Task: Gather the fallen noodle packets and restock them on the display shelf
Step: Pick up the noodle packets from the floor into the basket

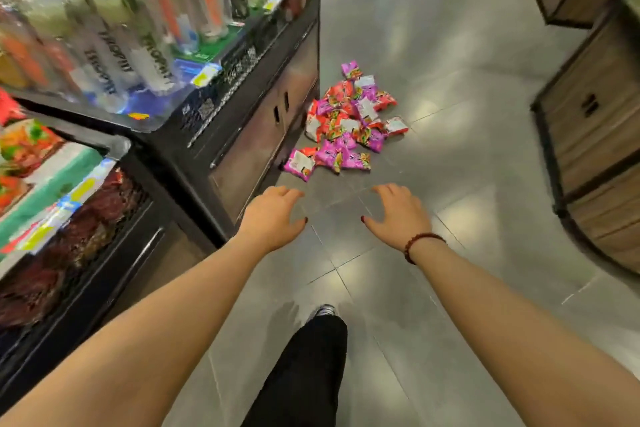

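Found noodle packets heaped on floor, seemingly touching far display shelf. Noted left hand, right hand spread, empty, poised to gather.

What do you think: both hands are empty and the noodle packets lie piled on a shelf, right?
No: the head view shows the noodle packets piled on the floor, not a shelf. The left hand and right hand are empty.

head cam | looking forward and down along aisle floor | hands near | shelf sitting left
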`<state>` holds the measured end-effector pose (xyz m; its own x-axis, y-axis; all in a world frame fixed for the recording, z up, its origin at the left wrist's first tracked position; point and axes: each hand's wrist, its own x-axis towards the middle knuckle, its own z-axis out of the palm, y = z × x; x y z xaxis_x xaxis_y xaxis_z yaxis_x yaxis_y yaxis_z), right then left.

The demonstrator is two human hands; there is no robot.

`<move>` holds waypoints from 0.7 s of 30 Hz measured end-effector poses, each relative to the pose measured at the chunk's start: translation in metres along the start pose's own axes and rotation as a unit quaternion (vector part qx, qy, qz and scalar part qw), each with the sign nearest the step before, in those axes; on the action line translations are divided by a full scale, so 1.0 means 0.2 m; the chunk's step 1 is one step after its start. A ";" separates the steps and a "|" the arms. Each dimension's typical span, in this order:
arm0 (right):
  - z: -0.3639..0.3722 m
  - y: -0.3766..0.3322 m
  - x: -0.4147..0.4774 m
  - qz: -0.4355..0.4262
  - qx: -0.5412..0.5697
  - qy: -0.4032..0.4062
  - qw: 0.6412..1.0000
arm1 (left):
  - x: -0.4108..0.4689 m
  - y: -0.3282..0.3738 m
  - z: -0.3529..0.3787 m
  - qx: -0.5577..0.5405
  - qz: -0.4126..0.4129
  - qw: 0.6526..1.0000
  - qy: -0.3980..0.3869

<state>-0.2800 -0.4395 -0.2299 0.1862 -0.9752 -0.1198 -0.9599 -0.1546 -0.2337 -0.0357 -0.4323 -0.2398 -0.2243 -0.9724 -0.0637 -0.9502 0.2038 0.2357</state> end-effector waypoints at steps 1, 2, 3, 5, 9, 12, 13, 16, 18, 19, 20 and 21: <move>-0.02 0.05 0.10 0.009 -0.003 0.001 1.000 | 0.12 0.00 0.00 0.001 0.011 1.000 -0.001; -0.05 0.10 0.19 0.019 -0.005 0.001 1.000 | 0.24 0.00 -0.01 0.002 0.020 1.000 -0.002; -0.08 0.15 0.29 0.029 -0.005 0.001 1.000 | 0.36 0.00 -0.01 0.001 0.026 1.000 -0.004; -0.12 0.24 0.47 0.049 -0.001 0.004 0.999 | 0.60 0.00 -0.02 -0.009 0.034 0.999 -0.014; -0.21 0.42 0.78 0.080 0.021 0.012 0.996 | 1.03 0.05 -0.06 -0.027 0.064 0.997 -0.024; -0.25 0.56 1.00 0.090 0.020 0.011 0.996 | 1.33 0.11 -0.07 -0.036 0.079 0.996 -0.020; -0.27 0.62 1.08 0.093 0.020 0.013 0.995 | 1.43 0.13 -0.07 -0.037 0.080 0.996 -0.021; -0.31 0.81 1.33 0.101 0.024 0.009 0.995 | 1.76 0.20 -0.05 -0.045 0.071 0.996 -0.029; -0.34 0.95 1.52 0.098 0.015 0.000 0.995 | 2.00 0.25 -0.03 -0.053 0.060 0.996 -0.030; -0.35 1.02 1.63 0.095 0.012 -0.002 0.995 | 2.12 0.28 -0.02 -0.056 0.055 0.996 -0.029; -0.37 1.10 1.73 0.094 0.013 -0.001 0.995 | 2.24 0.30 -0.02 -0.056 0.052 0.997 -0.025; -0.40 1.18 1.84 0.093 0.017 -0.001 0.995 | 2.36 0.32 -0.01 -0.056 0.051 0.997 -0.016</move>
<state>-0.4552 -0.8467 -0.2524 0.0054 -0.9861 -0.1658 -0.9702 0.0350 -0.2398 -0.2017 -0.8781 -0.2528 -0.3267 -0.9429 -0.0647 -0.8926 0.2853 0.3491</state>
